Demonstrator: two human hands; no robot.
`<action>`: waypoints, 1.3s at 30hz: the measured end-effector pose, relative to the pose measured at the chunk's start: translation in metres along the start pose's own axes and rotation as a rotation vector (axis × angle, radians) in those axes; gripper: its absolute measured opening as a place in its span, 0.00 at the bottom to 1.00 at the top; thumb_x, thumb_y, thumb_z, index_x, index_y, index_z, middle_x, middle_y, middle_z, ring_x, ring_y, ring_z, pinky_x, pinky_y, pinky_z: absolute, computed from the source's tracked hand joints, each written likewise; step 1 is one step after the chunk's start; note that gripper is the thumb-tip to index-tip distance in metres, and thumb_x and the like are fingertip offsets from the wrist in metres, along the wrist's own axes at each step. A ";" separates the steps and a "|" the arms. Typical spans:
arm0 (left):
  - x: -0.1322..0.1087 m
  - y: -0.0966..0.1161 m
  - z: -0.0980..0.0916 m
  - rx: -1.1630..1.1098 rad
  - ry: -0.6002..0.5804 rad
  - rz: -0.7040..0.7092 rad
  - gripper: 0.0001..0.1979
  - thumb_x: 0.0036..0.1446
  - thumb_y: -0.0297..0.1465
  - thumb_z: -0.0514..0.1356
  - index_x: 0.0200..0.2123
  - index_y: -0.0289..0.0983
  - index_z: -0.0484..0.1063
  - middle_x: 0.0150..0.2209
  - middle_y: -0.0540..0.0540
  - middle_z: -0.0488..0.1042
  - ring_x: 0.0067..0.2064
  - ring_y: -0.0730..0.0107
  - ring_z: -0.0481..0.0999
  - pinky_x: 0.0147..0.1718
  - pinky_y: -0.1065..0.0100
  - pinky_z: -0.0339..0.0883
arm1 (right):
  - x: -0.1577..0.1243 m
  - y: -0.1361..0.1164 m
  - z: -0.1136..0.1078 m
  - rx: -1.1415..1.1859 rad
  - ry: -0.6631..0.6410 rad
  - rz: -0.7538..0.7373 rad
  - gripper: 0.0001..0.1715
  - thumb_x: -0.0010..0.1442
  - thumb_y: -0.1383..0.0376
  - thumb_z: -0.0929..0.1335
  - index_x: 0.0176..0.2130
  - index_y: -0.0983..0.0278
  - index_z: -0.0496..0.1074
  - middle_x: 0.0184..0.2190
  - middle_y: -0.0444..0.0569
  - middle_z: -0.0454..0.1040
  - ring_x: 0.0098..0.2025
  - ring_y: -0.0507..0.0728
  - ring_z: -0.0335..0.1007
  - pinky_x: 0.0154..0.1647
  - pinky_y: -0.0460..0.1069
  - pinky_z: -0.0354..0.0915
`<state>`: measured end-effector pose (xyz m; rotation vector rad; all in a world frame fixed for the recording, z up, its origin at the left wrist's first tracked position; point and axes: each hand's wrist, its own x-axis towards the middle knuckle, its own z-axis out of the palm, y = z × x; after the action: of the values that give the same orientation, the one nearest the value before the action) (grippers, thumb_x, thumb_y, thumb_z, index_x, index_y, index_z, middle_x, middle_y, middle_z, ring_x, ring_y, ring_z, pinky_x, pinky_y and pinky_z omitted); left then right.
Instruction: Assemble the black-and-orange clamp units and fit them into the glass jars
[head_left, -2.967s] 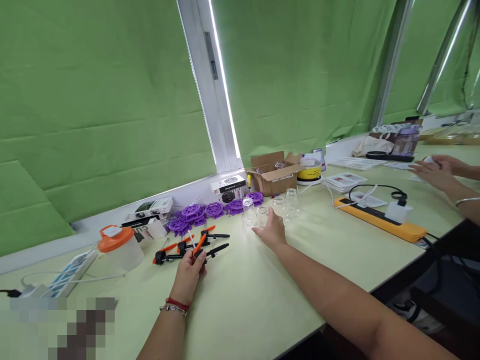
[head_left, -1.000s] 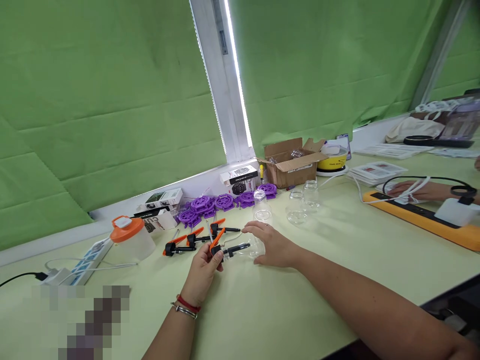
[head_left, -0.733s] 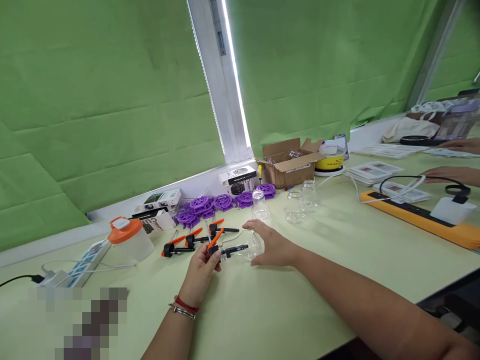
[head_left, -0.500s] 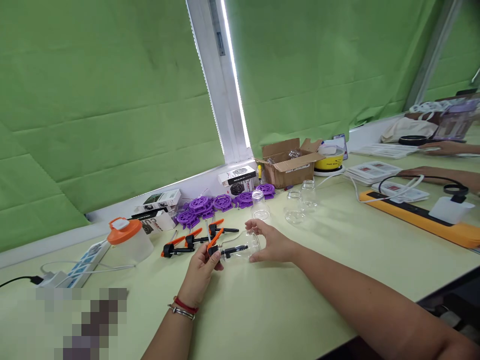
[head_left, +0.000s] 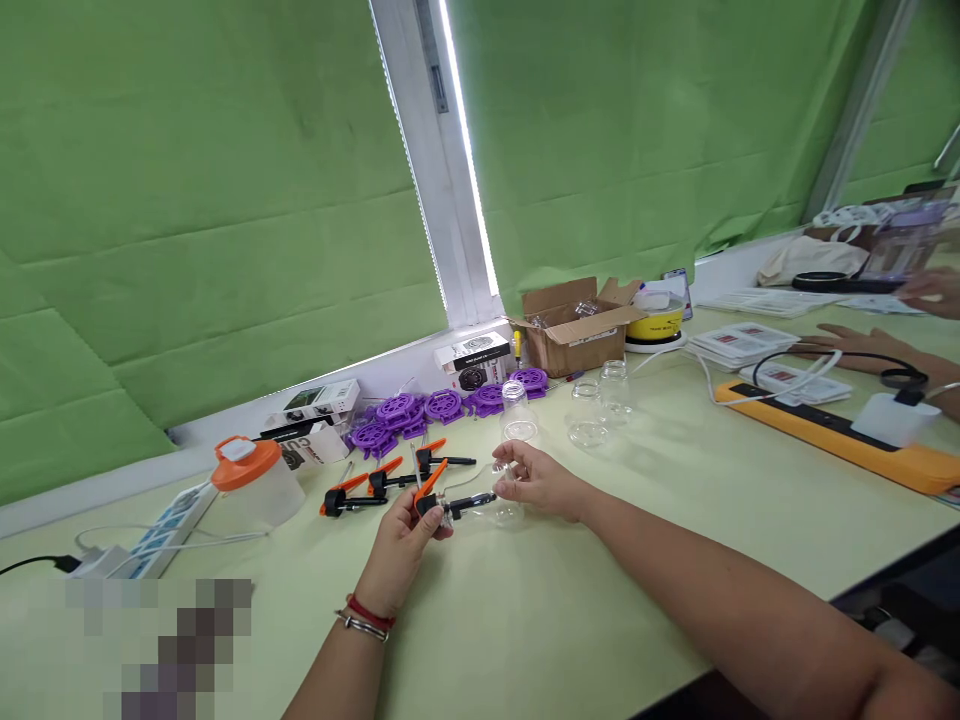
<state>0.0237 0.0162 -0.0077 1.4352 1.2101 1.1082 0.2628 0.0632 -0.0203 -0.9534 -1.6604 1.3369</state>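
My left hand (head_left: 401, 540) grips a black spray pump with an orange trigger (head_left: 439, 492), fingers closed round it. My right hand (head_left: 541, 481) is curled round a small clear bottle (head_left: 495, 495) lying on its side; the pump's black end meets the bottle's neck. Both hands hover just above the pale green table (head_left: 600, 560). Two more orange-and-black pumps (head_left: 367, 485) lie just behind my left hand.
Purple plastic discs (head_left: 442, 407), small boxes (head_left: 319, 400) and an open cardboard box (head_left: 577, 325) line the window ledge. Clear bottles (head_left: 592, 410) stand mid-table. An orange-lidded jar (head_left: 251, 480) and power strip (head_left: 161, 530) sit left, an orange power strip (head_left: 840, 430) right. Another person's hands (head_left: 855, 340) work far right.
My right hand picked up a clear bottle from the group and brought it to the pump in my left hand. Its fingers have since shifted on the bottle.
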 end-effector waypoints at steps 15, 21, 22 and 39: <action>0.005 -0.010 -0.005 -0.166 0.109 -0.014 0.19 0.47 0.38 0.66 0.40 0.35 0.68 0.34 0.49 0.73 0.33 0.71 0.73 0.38 0.63 0.72 | -0.001 0.006 -0.002 0.157 -0.164 -0.011 0.54 0.39 0.62 0.78 0.59 0.52 0.53 0.57 0.53 0.52 0.50 0.57 0.60 0.45 0.53 0.67; 0.007 -0.017 -0.010 -0.187 0.065 -0.034 0.19 0.47 0.37 0.66 0.41 0.34 0.69 0.36 0.46 0.74 0.34 0.69 0.75 0.42 0.62 0.70 | 0.000 0.006 -0.003 0.151 -0.144 -0.064 0.50 0.39 0.64 0.78 0.57 0.53 0.58 0.55 0.53 0.54 0.53 0.58 0.56 0.45 0.52 0.67; 0.007 -0.018 -0.010 -0.185 0.059 -0.038 0.19 0.47 0.38 0.66 0.41 0.34 0.69 0.36 0.45 0.74 0.34 0.69 0.75 0.42 0.61 0.70 | -0.001 0.005 -0.003 0.148 -0.147 -0.061 0.50 0.39 0.63 0.78 0.57 0.53 0.58 0.55 0.53 0.54 0.53 0.58 0.57 0.44 0.52 0.67; 0.004 -0.010 -0.007 -0.140 0.043 0.015 0.16 0.45 0.36 0.67 0.37 0.35 0.71 0.33 0.48 0.72 0.33 0.70 0.73 0.39 0.64 0.69 | 0.004 0.005 -0.006 0.111 -0.122 0.054 0.42 0.46 0.50 0.74 0.54 0.64 0.62 0.38 0.49 0.68 0.32 0.51 0.67 0.28 0.46 0.64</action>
<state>0.0160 0.0217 -0.0159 1.3218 1.1302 1.2157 0.2671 0.0695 -0.0235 -0.8716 -1.6416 1.5340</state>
